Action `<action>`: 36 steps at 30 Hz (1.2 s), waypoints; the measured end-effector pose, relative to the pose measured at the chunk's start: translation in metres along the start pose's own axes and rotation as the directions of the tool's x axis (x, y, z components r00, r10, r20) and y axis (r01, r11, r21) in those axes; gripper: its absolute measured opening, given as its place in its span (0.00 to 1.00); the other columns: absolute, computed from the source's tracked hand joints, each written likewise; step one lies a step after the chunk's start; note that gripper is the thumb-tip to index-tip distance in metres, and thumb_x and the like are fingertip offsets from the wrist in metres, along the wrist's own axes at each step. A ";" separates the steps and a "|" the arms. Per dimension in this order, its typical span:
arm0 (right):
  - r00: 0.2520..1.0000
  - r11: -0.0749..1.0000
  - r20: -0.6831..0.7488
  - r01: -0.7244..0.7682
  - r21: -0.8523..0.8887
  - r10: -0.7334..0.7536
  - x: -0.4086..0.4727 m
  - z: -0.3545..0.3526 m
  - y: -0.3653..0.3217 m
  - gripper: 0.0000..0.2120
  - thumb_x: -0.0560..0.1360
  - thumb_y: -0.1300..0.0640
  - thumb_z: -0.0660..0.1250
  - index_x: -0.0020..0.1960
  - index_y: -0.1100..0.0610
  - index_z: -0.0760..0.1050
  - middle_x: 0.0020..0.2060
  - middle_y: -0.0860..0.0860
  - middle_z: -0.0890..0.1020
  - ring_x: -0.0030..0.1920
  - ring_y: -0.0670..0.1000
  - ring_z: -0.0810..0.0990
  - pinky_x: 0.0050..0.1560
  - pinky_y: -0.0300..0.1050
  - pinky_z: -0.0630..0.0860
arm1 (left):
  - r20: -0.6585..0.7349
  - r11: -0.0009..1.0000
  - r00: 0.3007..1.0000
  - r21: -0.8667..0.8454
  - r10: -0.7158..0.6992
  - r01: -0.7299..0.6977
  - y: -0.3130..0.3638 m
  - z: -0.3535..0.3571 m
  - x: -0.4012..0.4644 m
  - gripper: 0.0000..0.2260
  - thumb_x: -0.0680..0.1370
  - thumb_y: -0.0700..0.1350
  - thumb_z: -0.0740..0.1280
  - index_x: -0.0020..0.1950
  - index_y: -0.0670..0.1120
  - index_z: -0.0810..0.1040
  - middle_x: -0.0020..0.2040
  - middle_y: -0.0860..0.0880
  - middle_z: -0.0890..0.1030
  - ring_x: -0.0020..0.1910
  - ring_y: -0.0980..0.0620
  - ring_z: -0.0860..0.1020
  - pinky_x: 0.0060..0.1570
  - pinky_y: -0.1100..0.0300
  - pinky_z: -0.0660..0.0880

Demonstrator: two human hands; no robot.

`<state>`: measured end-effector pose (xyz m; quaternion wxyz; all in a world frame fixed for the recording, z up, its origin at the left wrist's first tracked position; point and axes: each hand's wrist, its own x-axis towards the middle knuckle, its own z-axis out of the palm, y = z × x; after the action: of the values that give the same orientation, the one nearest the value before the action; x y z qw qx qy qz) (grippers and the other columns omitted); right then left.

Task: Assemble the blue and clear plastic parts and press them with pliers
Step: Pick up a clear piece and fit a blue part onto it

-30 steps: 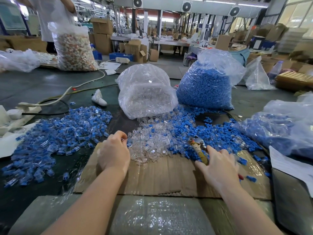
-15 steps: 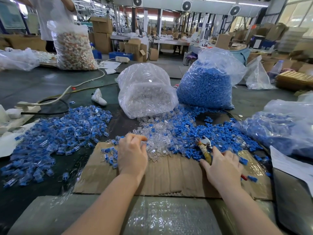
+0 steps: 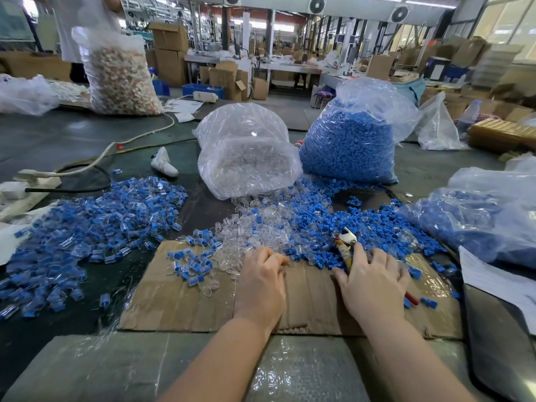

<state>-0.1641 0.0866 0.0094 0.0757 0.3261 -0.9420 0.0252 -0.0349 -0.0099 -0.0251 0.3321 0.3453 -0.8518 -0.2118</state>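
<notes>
- Your left hand (image 3: 262, 281) sits knuckles-up on the cardboard sheet (image 3: 179, 303), fingers curled down at the near edge of the clear parts pile (image 3: 255, 227). Can't tell whether it has a part pinched; the fingertips are hidden.
- Your right hand (image 3: 374, 281) lies over the pliers (image 3: 345, 245), fingers spread and bent across the handles. Metal nose pokes out past your fingers, pointing away from you; a red handle tip (image 3: 412, 299) shows by your wrist side.
- Loose blue parts (image 3: 374, 227) lie spread around and beyond your right hand, touching the clear pile.
- Assembled blue-and-clear pieces (image 3: 95, 224) form a big heap on the counter (image 3: 58, 140) to your left, well apart from both hands. A smaller scatter (image 3: 194, 262) sits on the cardboard just left of your left hand.
- Bag of clear parts (image 3: 246, 152) and bag of blue parts (image 3: 351, 140) stand side by side behind the piles.
- Another bag with blue pieces (image 3: 487, 219) lies at far right.
</notes>
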 end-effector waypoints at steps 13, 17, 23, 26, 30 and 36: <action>0.943 0.936 -0.119 0.326 0.132 -0.312 -0.009 0.017 -0.036 0.23 0.79 0.60 0.53 0.74 0.51 0.58 0.67 0.51 0.68 0.67 0.54 0.64 0.66 0.47 0.61 | 0.005 0.995 0.999 0.098 0.036 -0.037 0.003 -0.004 -0.006 0.12 0.79 0.42 0.62 0.62 0.50 0.76 0.56 0.56 0.71 0.57 0.58 0.62 0.59 0.70 0.56; 0.922 0.913 -0.155 0.377 0.157 -0.354 -0.010 0.019 -0.039 0.20 0.78 0.61 0.53 0.69 0.54 0.65 0.63 0.51 0.71 0.61 0.53 0.67 0.65 0.44 0.61 | 0.007 0.992 0.999 0.119 0.048 -0.049 0.004 -0.005 -0.006 0.13 0.79 0.41 0.61 0.62 0.51 0.76 0.56 0.56 0.72 0.57 0.58 0.62 0.58 0.71 0.54; 0.910 0.895 -0.237 0.390 0.216 -0.340 -0.016 0.019 -0.041 0.14 0.70 0.68 0.65 0.56 0.61 0.77 0.50 0.56 0.78 0.50 0.59 0.76 0.54 0.51 0.73 | 0.017 0.990 0.999 0.137 0.043 -0.045 0.004 -0.005 -0.006 0.13 0.79 0.42 0.61 0.62 0.51 0.76 0.56 0.56 0.72 0.57 0.57 0.63 0.58 0.69 0.54; 0.868 0.873 -0.369 0.432 0.226 -0.333 -0.018 0.020 -0.041 0.13 0.59 0.73 0.73 0.41 0.62 0.79 0.36 0.56 0.79 0.37 0.58 0.78 0.38 0.52 0.78 | 0.018 0.989 0.999 0.146 0.033 -0.036 0.004 -0.004 -0.005 0.13 0.79 0.42 0.61 0.62 0.52 0.75 0.56 0.57 0.72 0.57 0.58 0.63 0.57 0.69 0.52; 0.860 0.854 -0.419 0.432 0.291 -0.292 -0.019 0.022 -0.040 0.13 0.59 0.73 0.74 0.38 0.60 0.78 0.33 0.54 0.79 0.34 0.57 0.78 0.35 0.51 0.77 | 0.017 0.988 0.999 0.147 0.034 -0.036 0.004 -0.003 -0.005 0.13 0.79 0.42 0.61 0.62 0.52 0.75 0.55 0.57 0.71 0.56 0.58 0.63 0.57 0.70 0.52; 0.865 0.750 -0.414 0.469 0.466 -0.284 -0.022 0.025 -0.038 0.06 0.71 0.66 0.64 0.45 0.60 0.79 0.38 0.52 0.82 0.40 0.55 0.80 0.40 0.48 0.76 | 0.038 0.990 0.998 0.129 0.049 -0.054 0.001 -0.002 -0.006 0.12 0.79 0.45 0.62 0.62 0.52 0.74 0.55 0.57 0.70 0.56 0.58 0.63 0.59 0.69 0.54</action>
<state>-0.1272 0.0677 -0.0189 0.1322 0.5106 -0.7820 0.3320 -0.0306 -0.0051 -0.0257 0.2993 0.3403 -0.8782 -0.1532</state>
